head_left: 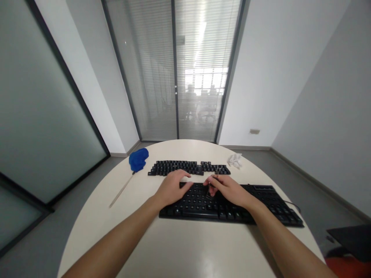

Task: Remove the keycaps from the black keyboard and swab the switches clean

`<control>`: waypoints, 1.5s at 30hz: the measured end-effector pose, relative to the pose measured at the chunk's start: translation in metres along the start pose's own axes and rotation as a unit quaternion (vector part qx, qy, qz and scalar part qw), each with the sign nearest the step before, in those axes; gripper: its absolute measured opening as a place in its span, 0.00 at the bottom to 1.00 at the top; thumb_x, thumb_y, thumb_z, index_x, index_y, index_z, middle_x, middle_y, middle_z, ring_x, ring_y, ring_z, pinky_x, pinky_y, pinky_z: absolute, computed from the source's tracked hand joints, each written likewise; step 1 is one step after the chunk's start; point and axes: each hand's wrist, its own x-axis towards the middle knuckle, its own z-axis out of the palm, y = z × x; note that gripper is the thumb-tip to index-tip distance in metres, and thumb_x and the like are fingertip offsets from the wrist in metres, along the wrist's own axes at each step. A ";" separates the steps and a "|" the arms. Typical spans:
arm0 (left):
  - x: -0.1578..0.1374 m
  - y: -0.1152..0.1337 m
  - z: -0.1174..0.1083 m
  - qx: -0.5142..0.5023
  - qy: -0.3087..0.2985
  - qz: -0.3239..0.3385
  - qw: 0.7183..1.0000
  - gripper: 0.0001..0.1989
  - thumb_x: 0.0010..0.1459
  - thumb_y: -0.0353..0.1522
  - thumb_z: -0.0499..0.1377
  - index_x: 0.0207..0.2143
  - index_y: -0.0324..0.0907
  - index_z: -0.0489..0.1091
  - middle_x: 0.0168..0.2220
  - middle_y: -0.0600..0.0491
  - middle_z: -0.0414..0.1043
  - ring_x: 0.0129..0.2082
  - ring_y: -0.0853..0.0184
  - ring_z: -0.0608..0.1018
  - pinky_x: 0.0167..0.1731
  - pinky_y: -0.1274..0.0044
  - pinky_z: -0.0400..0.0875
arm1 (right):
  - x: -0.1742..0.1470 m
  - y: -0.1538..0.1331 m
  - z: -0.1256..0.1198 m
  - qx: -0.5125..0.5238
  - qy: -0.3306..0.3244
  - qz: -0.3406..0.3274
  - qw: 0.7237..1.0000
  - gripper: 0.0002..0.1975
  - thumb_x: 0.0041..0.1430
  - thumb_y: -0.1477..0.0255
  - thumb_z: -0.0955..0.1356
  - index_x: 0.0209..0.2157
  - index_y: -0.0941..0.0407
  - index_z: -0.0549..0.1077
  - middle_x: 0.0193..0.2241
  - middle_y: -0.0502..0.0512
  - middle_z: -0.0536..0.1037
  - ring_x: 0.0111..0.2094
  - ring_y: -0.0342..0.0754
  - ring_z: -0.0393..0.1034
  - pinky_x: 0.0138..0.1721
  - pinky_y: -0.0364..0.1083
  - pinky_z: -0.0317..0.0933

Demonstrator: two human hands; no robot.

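Observation:
A black keyboard (199, 214) lies across the table in front of me, with many of its keycaps off and the bare key sockets showing. My left hand (174, 188) rests on its upper left part, thumb and fingers apart, holding nothing. Over the keyboard's middle, my right hand (226, 188) pinches a thin wire keycap puller (208, 193), its wire end pointing down at the keys. My fingers hide most of the puller. Behind the keyboard, the loose black keycaps (174, 166) are laid out in rows on the tabletop.
The round cream table (185, 247) carries a crumpled blue cloth (138, 159) at the left, with a thin wooden stick (121, 190) below it. A crumpled white tissue (234, 160) lies back right. The keyboard's cable (292, 204) runs off its right side.

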 end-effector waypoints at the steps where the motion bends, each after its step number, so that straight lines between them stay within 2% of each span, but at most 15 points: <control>1: -0.004 0.009 0.001 -0.010 -0.031 0.015 0.999 0.17 0.62 0.39 0.58 0.52 0.44 0.70 0.53 0.48 0.73 0.54 0.58 0.73 0.58 0.65 0.64 | 0.000 0.001 0.000 0.008 -0.010 0.002 1.000 0.25 0.66 0.51 0.59 0.37 0.57 0.75 0.26 0.52 0.77 0.27 0.48 0.74 0.35 0.47 0.66; 3: -0.012 0.023 0.004 -0.017 -0.117 0.050 0.992 0.28 0.62 0.44 0.57 0.62 0.45 0.60 0.63 0.46 0.62 0.63 0.55 0.65 0.64 0.61 0.56 | -0.001 0.001 0.002 0.013 -0.021 -0.008 1.000 0.23 0.66 0.51 0.61 0.37 0.57 0.74 0.26 0.52 0.77 0.27 0.47 0.74 0.33 0.46 0.67; 5: -0.018 0.028 0.007 -0.007 -0.185 0.054 0.981 0.36 0.62 0.47 0.56 0.68 0.45 0.50 0.68 0.46 0.53 0.68 0.53 0.56 0.66 0.57 0.48 | -0.002 -0.001 0.002 0.005 -0.021 -0.032 0.999 0.22 0.65 0.52 0.62 0.37 0.56 0.73 0.26 0.51 0.77 0.28 0.47 0.73 0.35 0.47 0.67; 8: -0.022 0.026 0.008 0.012 -0.222 0.048 0.974 0.42 0.60 0.51 0.56 0.69 0.44 0.46 0.70 0.45 0.47 0.69 0.52 0.51 0.68 0.58 0.43 | -0.003 -0.007 0.003 -0.014 -0.025 -0.047 0.998 0.20 0.65 0.53 0.62 0.34 0.55 0.72 0.25 0.51 0.77 0.29 0.48 0.72 0.36 0.47 0.66; 14: -0.027 0.013 -0.002 0.026 -0.246 0.025 0.969 0.43 0.59 0.52 0.56 0.69 0.43 0.47 0.70 0.43 0.46 0.70 0.52 0.50 0.68 0.58 0.44 | -0.005 -0.013 0.006 -0.010 -0.022 -0.037 0.999 0.19 0.65 0.54 0.63 0.32 0.56 0.73 0.26 0.52 0.77 0.27 0.48 0.72 0.33 0.46 0.65; 19: -0.034 0.004 -0.014 0.024 -0.237 0.014 0.971 0.43 0.58 0.52 0.58 0.68 0.45 0.48 0.70 0.44 0.47 0.69 0.52 0.52 0.67 0.59 0.45 | -0.005 -0.017 0.015 -0.004 -0.031 -0.039 0.999 0.18 0.64 0.55 0.65 0.31 0.55 0.73 0.25 0.52 0.78 0.27 0.48 0.72 0.33 0.46 0.65; 24: -0.036 0.004 -0.015 0.037 -0.223 0.017 0.974 0.42 0.57 0.52 0.58 0.67 0.45 0.51 0.69 0.45 0.49 0.69 0.51 0.53 0.67 0.60 0.46 | -0.005 -0.024 0.024 -0.005 -0.043 -0.049 0.998 0.16 0.64 0.58 0.65 0.31 0.54 0.74 0.26 0.51 0.79 0.29 0.49 0.73 0.34 0.45 0.65; 32: -0.035 0.006 -0.013 0.042 -0.233 0.017 0.972 0.42 0.58 0.52 0.57 0.68 0.43 0.49 0.70 0.44 0.48 0.69 0.51 0.51 0.67 0.60 0.44 | -0.007 -0.030 0.035 -0.132 -0.062 -0.099 0.984 0.14 0.66 0.60 0.65 0.33 0.54 0.76 0.29 0.52 0.80 0.30 0.49 0.72 0.35 0.45 0.61; 37: -0.036 0.005 -0.013 0.042 -0.233 0.018 0.971 0.42 0.58 0.53 0.56 0.68 0.43 0.48 0.70 0.44 0.47 0.70 0.51 0.50 0.68 0.60 0.43 | -0.008 -0.030 0.027 -0.147 -0.059 -0.104 0.982 0.15 0.66 0.60 0.65 0.35 0.53 0.78 0.32 0.54 0.81 0.34 0.51 0.73 0.38 0.46 0.63; 42: -0.035 0.009 -0.016 0.059 -0.265 0.007 0.962 0.43 0.60 0.52 0.54 0.69 0.40 0.46 0.70 0.41 0.43 0.70 0.51 0.47 0.67 0.59 0.41 | -0.009 -0.031 0.015 -0.076 -0.027 -0.094 0.992 0.17 0.67 0.59 0.63 0.34 0.55 0.77 0.31 0.53 0.80 0.32 0.49 0.72 0.36 0.45 0.64; 45: -0.035 0.010 -0.018 0.064 -0.265 0.014 0.962 0.43 0.60 0.53 0.53 0.69 0.40 0.45 0.71 0.42 0.43 0.70 0.51 0.47 0.67 0.59 0.42 | -0.008 -0.028 0.014 -0.100 -0.012 -0.098 0.990 0.18 0.67 0.59 0.62 0.33 0.56 0.76 0.29 0.53 0.79 0.30 0.48 0.71 0.35 0.44 0.63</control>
